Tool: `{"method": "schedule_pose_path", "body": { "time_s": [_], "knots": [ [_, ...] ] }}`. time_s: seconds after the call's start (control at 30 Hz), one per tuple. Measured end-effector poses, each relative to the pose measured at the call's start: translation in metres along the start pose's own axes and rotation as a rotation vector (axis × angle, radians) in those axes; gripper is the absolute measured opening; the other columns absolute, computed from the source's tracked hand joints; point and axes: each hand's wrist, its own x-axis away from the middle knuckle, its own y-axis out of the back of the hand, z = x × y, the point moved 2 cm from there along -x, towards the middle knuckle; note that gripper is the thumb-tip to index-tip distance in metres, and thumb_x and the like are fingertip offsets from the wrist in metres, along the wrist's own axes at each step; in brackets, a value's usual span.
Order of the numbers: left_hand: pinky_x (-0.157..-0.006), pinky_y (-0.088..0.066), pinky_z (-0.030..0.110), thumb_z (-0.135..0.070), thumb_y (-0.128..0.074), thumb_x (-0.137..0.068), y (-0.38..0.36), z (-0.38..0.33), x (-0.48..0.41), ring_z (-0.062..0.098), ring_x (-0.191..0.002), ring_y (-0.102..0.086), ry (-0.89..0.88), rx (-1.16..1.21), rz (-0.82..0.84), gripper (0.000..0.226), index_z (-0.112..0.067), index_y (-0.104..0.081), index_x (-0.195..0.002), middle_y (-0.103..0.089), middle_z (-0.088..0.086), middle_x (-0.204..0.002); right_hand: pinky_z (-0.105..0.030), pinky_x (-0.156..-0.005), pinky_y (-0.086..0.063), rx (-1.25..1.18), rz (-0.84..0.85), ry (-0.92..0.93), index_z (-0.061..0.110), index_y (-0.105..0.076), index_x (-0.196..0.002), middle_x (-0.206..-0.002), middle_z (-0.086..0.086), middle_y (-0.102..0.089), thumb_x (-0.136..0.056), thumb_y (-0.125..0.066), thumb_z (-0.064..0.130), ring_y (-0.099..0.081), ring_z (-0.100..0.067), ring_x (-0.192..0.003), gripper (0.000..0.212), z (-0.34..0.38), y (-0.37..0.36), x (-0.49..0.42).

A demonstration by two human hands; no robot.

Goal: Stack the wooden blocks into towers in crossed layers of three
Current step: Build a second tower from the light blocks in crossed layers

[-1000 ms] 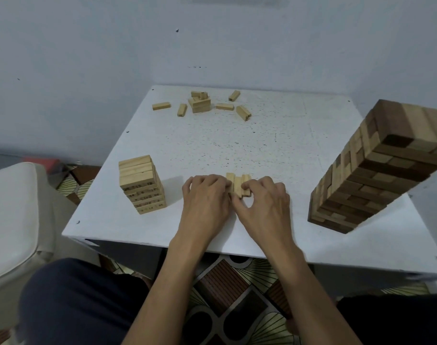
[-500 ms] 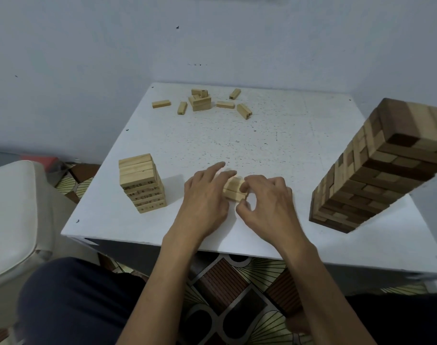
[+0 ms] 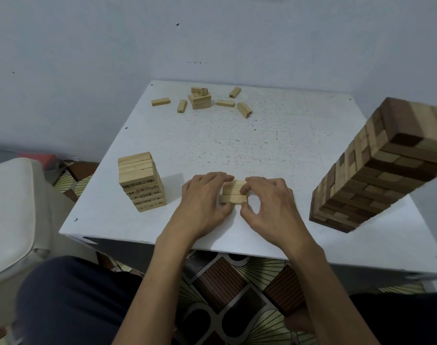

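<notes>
A small set of pale wooden blocks [image 3: 233, 192] lies side by side on the white table [image 3: 262, 145] near its front edge. My left hand [image 3: 203, 202] grips the set from the left, fingers curled over its top. From the right, my right hand [image 3: 269, 202] pinches it with thumb and fingertips. A short tower of pale numbered blocks [image 3: 140, 185] stands to the left. Several loose blocks [image 3: 200, 100] lie scattered at the table's far side.
A tall tower of mixed dark and light blocks [image 3: 376, 170] stands at the right of the table. A white cushioned seat [image 3: 11, 207] is left of the table. My dark-clothed legs and a patterned floor show below the table's front edge.
The blocks were turned from pointing away from me to lying crosswise. Both hands shifted with them and now close on the set from either side.
</notes>
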Motion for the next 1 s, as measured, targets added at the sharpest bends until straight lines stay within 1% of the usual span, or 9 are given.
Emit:
{"method": "schedule_pose_path", "body": {
  "time_s": [0.17,0.27,0.43,0.53,0.63,0.7,0.77,0.87,1.0],
  "knots": [
    [-0.108,-0.024,0.035,-0.038,-0.062,-0.089,0.001,0.002,0.001,0.017,-0.129,-0.043,0.0,-0.005,-0.015,0.046,-0.032,-0.053,-0.134,-0.055,-0.012,-0.135,-0.028,-0.087,-0.024,0.012,0.005,-0.012,0.024,-0.062,-0.108,-0.126,0.013,-0.059,-0.089,-0.063,0.024,-0.041,-0.017,-0.113,0.019,0.001,-0.001,0.001],
    [-0.108,-0.018,0.031,-0.053,-0.064,-0.086,0.002,0.0,0.004,0.014,-0.127,-0.041,0.019,-0.036,-0.033,0.054,-0.035,-0.052,-0.135,-0.053,-0.012,-0.131,-0.036,-0.094,-0.034,0.055,-0.022,-0.041,0.022,-0.065,-0.111,-0.136,0.003,-0.054,-0.089,-0.063,0.02,-0.044,-0.023,-0.119,0.022,-0.001,-0.004,0.001],
    [-0.11,-0.015,0.033,-0.079,-0.056,-0.068,0.004,-0.003,0.01,0.013,-0.122,-0.04,0.026,-0.062,0.007,0.079,-0.041,-0.047,-0.137,-0.051,-0.014,-0.118,-0.042,-0.082,-0.047,0.022,-0.153,-0.052,0.016,-0.068,-0.103,-0.107,-0.002,-0.059,-0.09,-0.061,0.012,-0.049,-0.021,-0.098,0.016,-0.001,-0.005,0.007],
    [-0.114,-0.016,0.035,-0.087,-0.042,-0.056,0.007,-0.001,0.01,0.011,-0.12,-0.039,0.0,-0.041,0.042,0.095,-0.043,-0.044,-0.14,-0.043,-0.016,-0.116,-0.039,-0.084,-0.045,-0.012,-0.081,-0.02,0.021,-0.068,-0.104,-0.106,0.006,-0.061,-0.087,-0.049,0.031,-0.047,-0.017,-0.099,0.027,0.0,-0.003,0.01],
    [-0.113,-0.015,0.032,-0.076,-0.04,-0.06,0.01,-0.001,0.009,0.011,-0.125,-0.035,-0.029,0.0,0.109,0.092,-0.039,-0.041,-0.144,-0.041,-0.013,-0.132,-0.034,-0.086,-0.04,-0.009,-0.028,0.006,0.026,-0.069,-0.107,-0.111,0.012,-0.062,-0.081,-0.046,0.047,-0.046,-0.014,-0.102,0.041,0.001,-0.001,0.015],
    [-0.113,-0.015,0.032,-0.06,-0.044,-0.071,0.011,-0.002,0.009,0.014,-0.13,-0.035,-0.047,0.018,0.127,0.077,-0.033,-0.045,-0.143,-0.041,-0.012,-0.141,-0.033,-0.084,-0.037,0.005,-0.008,0.007,0.027,-0.07,-0.109,-0.114,0.014,-0.063,-0.08,-0.047,0.054,-0.046,-0.015,-0.103,0.045,0.0,-0.002,0.017],
    [-0.113,-0.016,0.033,-0.043,-0.048,-0.083,0.01,-0.002,0.009,0.016,-0.13,-0.037,-0.042,-0.008,0.124,0.06,-0.03,-0.048,-0.141,-0.044,-0.01,-0.14,-0.033,-0.084,-0.037,0.009,-0.007,0.01,0.027,-0.071,-0.109,-0.116,0.013,-0.064,-0.08,-0.05,0.055,-0.047,-0.016,-0.103,0.045,-0.001,-0.002,0.017],
    [-0.112,-0.017,0.033,-0.032,-0.056,-0.092,0.009,-0.002,0.01,0.016,-0.127,-0.039,-0.019,-0.051,0.102,0.046,-0.031,-0.052,-0.138,-0.05,-0.01,-0.133,-0.037,-0.087,-0.043,-0.021,0.003,0.01,0.024,-0.072,-0.112,-0.122,0.011,-0.065,-0.083,-0.058,0.043,-0.046,-0.016,-0.103,0.037,-0.002,-0.002,0.016],
    [-0.11,-0.024,0.035,-0.036,-0.062,-0.091,0.011,0.0,0.009,0.015,-0.12,-0.044,-0.01,-0.032,0.079,0.037,-0.033,-0.059,-0.127,-0.054,-0.009,-0.122,-0.034,-0.094,-0.045,-0.096,0.061,0.017,0.015,-0.068,-0.122,-0.137,0.002,-0.058,-0.088,-0.067,0.021,-0.045,-0.019,-0.115,0.035,-0.004,-0.003,0.016]
  ]
}}
